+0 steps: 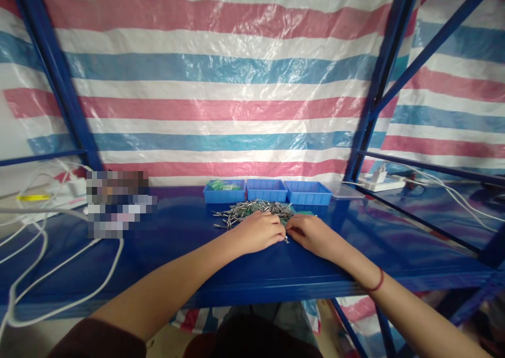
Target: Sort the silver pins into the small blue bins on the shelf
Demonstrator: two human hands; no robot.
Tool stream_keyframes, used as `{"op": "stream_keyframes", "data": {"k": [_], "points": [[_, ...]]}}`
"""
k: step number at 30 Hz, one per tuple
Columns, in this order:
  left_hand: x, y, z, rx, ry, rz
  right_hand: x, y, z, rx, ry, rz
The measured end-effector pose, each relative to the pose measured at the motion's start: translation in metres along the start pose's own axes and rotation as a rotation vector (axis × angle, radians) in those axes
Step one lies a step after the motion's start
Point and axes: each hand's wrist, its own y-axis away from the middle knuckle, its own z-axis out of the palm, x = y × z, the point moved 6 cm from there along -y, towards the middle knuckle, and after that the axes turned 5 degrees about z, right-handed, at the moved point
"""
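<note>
A heap of thin, silvery metal pins, too small to tell their exact kind, lies on the blue table just beyond my hands. My left hand rests at the near side of the heap with its fingers curled together. Close beside it, almost touching, my right hand has its thumb and fingers pinched. A small shiny metal piece shows between the fingertips; which hand holds it is unclear. Green plastic shows behind my right hand and among the pins.
Three blue bins stand behind the heap: the left bin holds green packets, beside the middle bin and right bin. A clear lid lies right of them. White cables loop at left; a power strip sits at right.
</note>
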Motion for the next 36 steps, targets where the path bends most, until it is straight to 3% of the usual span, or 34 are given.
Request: {"op": "stream_keyframes", "data": {"k": [5, 7, 10, 14, 16, 27, 36], "points": [[-0.005, 0.006, -0.010, 0.093, 0.000, -0.072, 0.009, -0.008, -0.004, 0.006, -0.098, 0.009], [-0.001, 0.006, -0.013, 0.141, 0.029, -0.044, 0.031, -0.013, -0.012, 0.033, -0.128, 0.067], [0.010, 0.004, -0.011, 0.130, 0.087, 0.052, 0.073, -0.020, -0.024, 0.087, 0.004, 0.202], [0.017, 0.002, -0.001, 0.060, 0.131, 0.107, 0.106, -0.027, -0.016, -0.171, 0.026, 0.247], [0.016, 0.002, 0.002, 0.058, 0.142, 0.095, 0.109, -0.028, -0.014, -0.230, -0.003, 0.242], [0.013, 0.001, 0.005, 0.048, 0.159, 0.059, 0.107, -0.023, -0.014, -0.267, -0.091, 0.206], [0.010, 0.002, 0.008, 0.032, 0.216, 0.029, 0.114, -0.024, -0.016, -0.079, -0.348, 0.225]]}}
